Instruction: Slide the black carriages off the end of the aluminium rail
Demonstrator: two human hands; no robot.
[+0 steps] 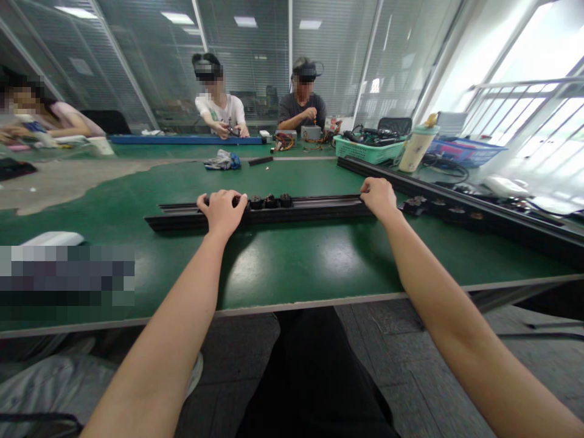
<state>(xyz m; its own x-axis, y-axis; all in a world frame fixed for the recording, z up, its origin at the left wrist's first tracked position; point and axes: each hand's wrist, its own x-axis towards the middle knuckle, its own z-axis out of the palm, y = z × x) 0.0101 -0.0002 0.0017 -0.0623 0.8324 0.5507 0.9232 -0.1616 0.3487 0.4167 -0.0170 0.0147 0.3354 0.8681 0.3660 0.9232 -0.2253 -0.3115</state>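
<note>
A long black metal rail (314, 214) with a lengthwise channel lies across the green table in front of me. My left hand (222, 212) is over its left half, fingers curled down around a dark round part that is mostly hidden under them. Just right of that hand, several small black round parts (270, 202) sit in a row in the channel. At the rail's right end, my right hand (379, 198) is closed on it, thumb and fingers pinching the end; the fingertips are partly hidden.
Another long black rail (438, 198) runs diagonally on the right, with small dark parts (414, 205) beside it. Behind it stand a green basket (365, 151) of cables and a cream tumbler (417, 149). A crumpled cloth (222, 160) lies farther back. Several people sit around the table.
</note>
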